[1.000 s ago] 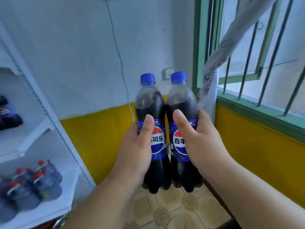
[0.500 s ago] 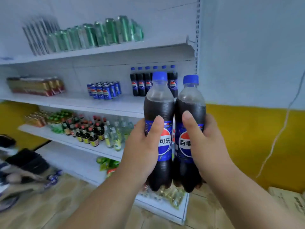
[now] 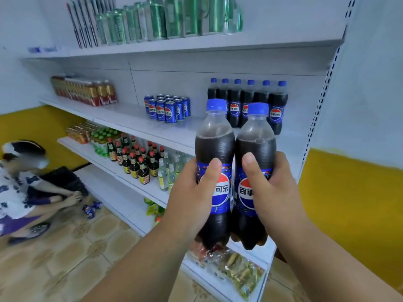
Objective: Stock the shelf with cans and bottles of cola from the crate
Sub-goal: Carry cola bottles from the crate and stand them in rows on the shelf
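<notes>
I hold two upright cola bottles with blue caps side by side in front of the white shelf unit (image 3: 139, 123). My left hand (image 3: 192, 197) grips the left cola bottle (image 3: 214, 147) around its label; my right hand (image 3: 274, 188) grips the right cola bottle (image 3: 255, 149). Behind them, on the second shelf, a row of cola bottles (image 3: 246, 99) stands at the right end, and a group of blue cola cans (image 3: 166, 109) stands to its left. The crate is out of view.
Green cans (image 3: 165, 18) fill the top shelf, red-gold cartons (image 3: 85, 90) sit at the far left, sauce bottles (image 3: 135, 158) one shelf lower, snack bags (image 3: 231, 262) at the bottom. A person (image 3: 26, 184) crouches on the tiled floor at left, loose cans (image 3: 91, 209) beside them.
My view has swung left from the window corner to the shelf and come closer to it. Both bottles stay held together in my hands. The crouching person has come into view.
</notes>
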